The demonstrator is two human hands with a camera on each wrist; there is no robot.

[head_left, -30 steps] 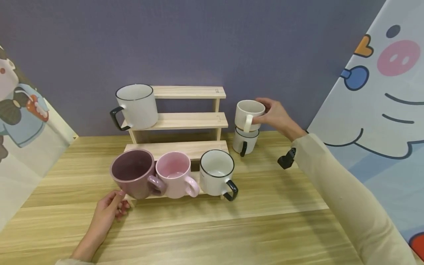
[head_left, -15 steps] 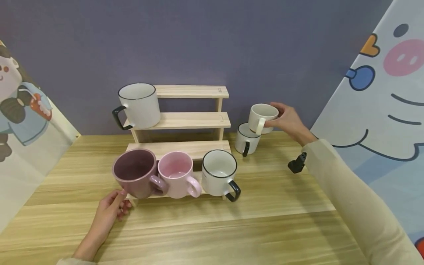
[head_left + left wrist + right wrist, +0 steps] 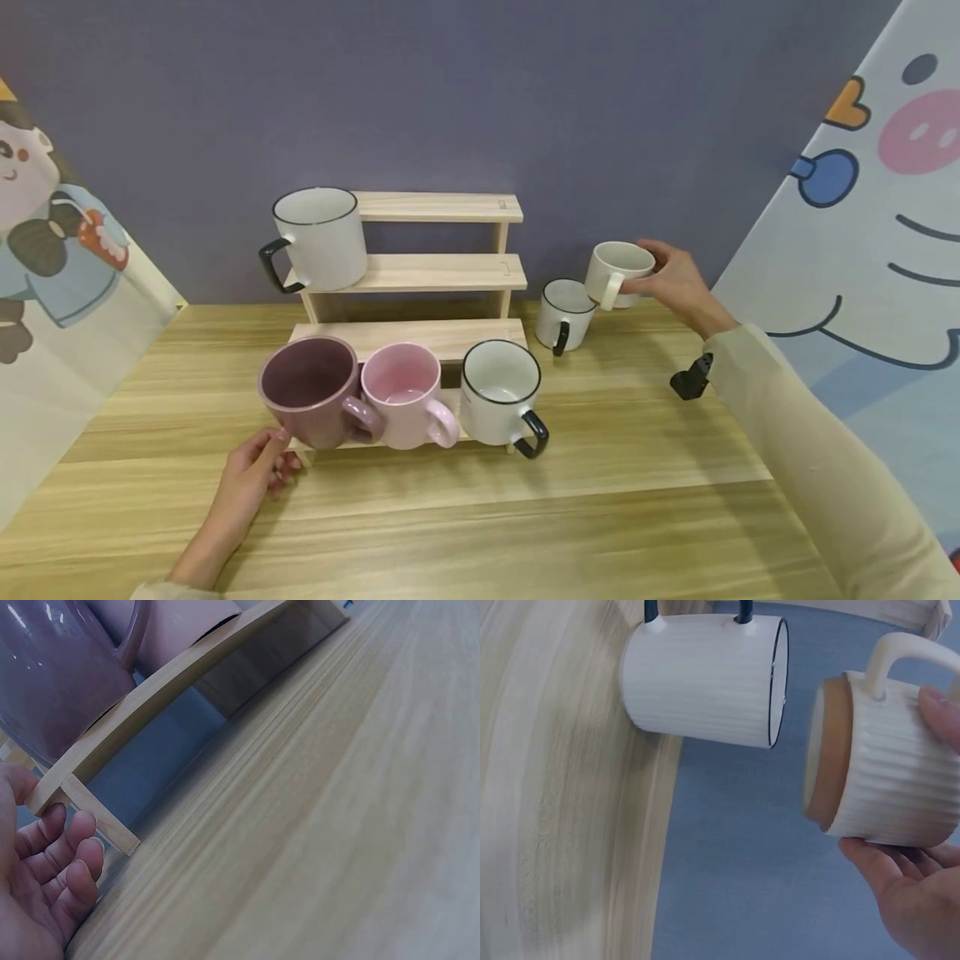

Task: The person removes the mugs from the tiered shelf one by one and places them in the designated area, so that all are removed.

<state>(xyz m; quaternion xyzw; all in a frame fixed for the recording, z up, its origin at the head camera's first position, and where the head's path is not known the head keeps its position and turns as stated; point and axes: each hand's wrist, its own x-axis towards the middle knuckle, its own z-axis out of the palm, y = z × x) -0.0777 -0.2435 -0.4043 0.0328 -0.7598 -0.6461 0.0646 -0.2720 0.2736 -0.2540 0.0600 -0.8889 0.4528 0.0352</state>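
My right hand [image 3: 675, 283] grips a ribbed cream-white mug [image 3: 617, 268], thumb by its handle and fingers along the far side. In the right wrist view this mug [image 3: 900, 761] shows a tan band near its base and is held off the table. Just left of it, a smaller white mug with a black rim and black handle [image 3: 562, 321] stands on the table. My left hand [image 3: 251, 471] pinches the front left corner of a stepped wooden rack [image 3: 105, 746], thumb at the top edge and fingers curled below. Right above that hand sits a mauve mug [image 3: 311, 400].
Beside the mauve mug, a pink mug [image 3: 405, 400] and a black-rimmed white mug [image 3: 498, 400] share the bottom step. A large white mug [image 3: 322, 242] stands higher at the left. A blue-grey wall [image 3: 450, 100] rises behind; a black device [image 3: 690, 379] hangs at the right sleeve.
My right hand has carried the cream-white mug rightward and slightly down, from above the small black-rimmed mug to its right side. The left hand stays at the rack's corner.
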